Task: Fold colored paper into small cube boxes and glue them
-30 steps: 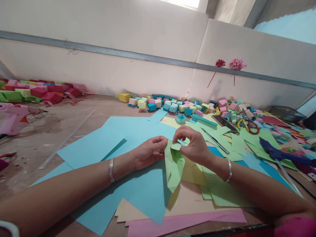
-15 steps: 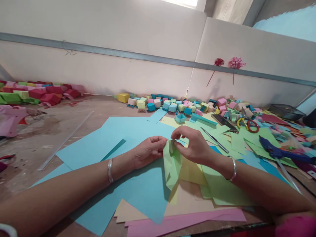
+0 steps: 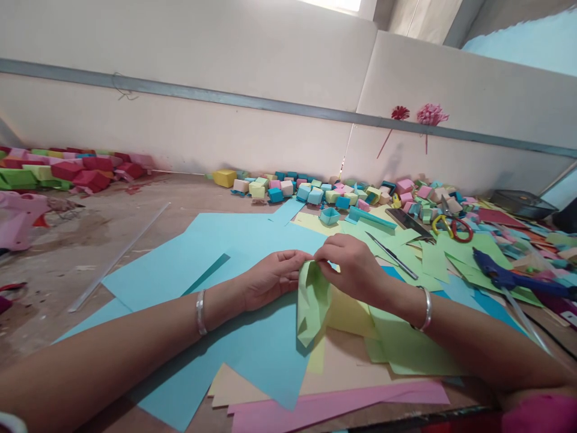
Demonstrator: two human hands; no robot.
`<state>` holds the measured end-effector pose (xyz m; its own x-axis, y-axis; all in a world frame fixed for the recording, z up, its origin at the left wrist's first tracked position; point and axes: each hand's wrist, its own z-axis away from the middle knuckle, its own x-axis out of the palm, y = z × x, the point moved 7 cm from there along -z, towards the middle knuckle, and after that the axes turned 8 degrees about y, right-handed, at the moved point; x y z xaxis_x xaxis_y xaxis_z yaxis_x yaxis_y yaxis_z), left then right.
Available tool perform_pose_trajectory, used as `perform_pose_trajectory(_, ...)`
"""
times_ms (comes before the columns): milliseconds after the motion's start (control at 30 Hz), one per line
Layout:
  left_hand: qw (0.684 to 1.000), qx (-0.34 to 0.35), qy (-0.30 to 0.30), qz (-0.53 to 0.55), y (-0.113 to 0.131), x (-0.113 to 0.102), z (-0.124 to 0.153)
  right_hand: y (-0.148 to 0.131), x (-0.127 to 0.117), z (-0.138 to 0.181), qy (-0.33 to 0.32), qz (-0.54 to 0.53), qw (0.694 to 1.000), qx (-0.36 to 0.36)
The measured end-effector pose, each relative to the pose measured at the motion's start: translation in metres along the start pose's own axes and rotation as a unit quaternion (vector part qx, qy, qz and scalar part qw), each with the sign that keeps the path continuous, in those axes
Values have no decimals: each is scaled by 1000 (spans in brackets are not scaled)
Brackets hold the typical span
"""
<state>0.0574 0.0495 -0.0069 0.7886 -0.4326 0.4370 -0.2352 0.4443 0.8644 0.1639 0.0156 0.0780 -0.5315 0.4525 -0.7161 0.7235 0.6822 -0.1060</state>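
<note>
Our left hand (image 3: 274, 276) pinches the upper left edge of a folded light-green paper (image 3: 311, 307) between thumb and forefinger, the other fingers loosely curled. Our right hand (image 3: 356, 264) grips the top of the same piece with thumb and fingertips drawn together, so the two sets of fingertips nearly meet. The paper hangs from them, its creased, hollow side towards us and its point downward, over the edge of the blue sheets (image 3: 252, 234).

Those sheets lie under our left forearm; a yellow sheet (image 3: 349, 313) and green sheets (image 3: 415, 349) lie under and beside the right, with pink sheets (image 3: 333, 409) nearest us. Beyond our right hand we see a slim pen-like tool (image 3: 392, 256) (whether pen or knife, we cannot tell), scissors (image 3: 453, 225) with yellow and red handles, and a blue glue gun (image 3: 496, 273).

Farther left on the table (image 3: 148, 207) are a clear stick (image 3: 119, 258) and a pink glue gun (image 3: 20, 219). Small paper boxes (image 3: 315, 195) line the wall (image 3: 180, 135), where two paper flowers (image 3: 431, 114) stand at the rail (image 3: 279, 106).
</note>
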Motion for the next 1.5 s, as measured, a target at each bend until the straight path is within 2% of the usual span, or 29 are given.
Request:
perform_pose_trajectory(167,1000,-2,-23,2,-2,2,-2,-1,-1,-1,-2,21,1000,13)
perform_pose_trajectory(367,1000,-15,-7,1,-3,3,1,-17,1,1,-45,81,993,-70)
perform_pose_trajectory(533,999,-25,-1,-42,-3,4,4,-22,-2,4,-4,87,991,-103)
perform_pose_trajectory(633,999,-29,-3,-38,-4,4,3,-17,2,4,-11,85,992,-95)
perform_pose_trajectory(767,999,-30,-10,-43,-5,4,2,-6,8,4,-53,58,996,-35)
perform_pose_trajectory(900,998,-35,-8,-53,-5,5,4,2,9,4,-57,-32,997,48)
perform_pose_trajectory(1000,997,-38,19,-57,-3,1,3,11,10,4,-55,-101,986,123)
perform_pose_trajectory(1100,998,-13,23,-54,-1,-3,-1,22,17,4,-84,-143,970,178)
perform_pose_trajectory(1200,999,7,-6,-52,-1,-1,-2,34,30,9,-106,-232,933,253)
perform_pose_trajectory(1333,991,87,18,-98,6,0,1,45,45,18,-64,-352,856,374)
perform_pose_trajectory(1433,966,179,56,-181,14,0,5,42,49,23,-24,-379,832,405)
perform_pose_trajectory(1500,950,221,72,-210,18,1,6,38,51,25,-23,-391,822,414)
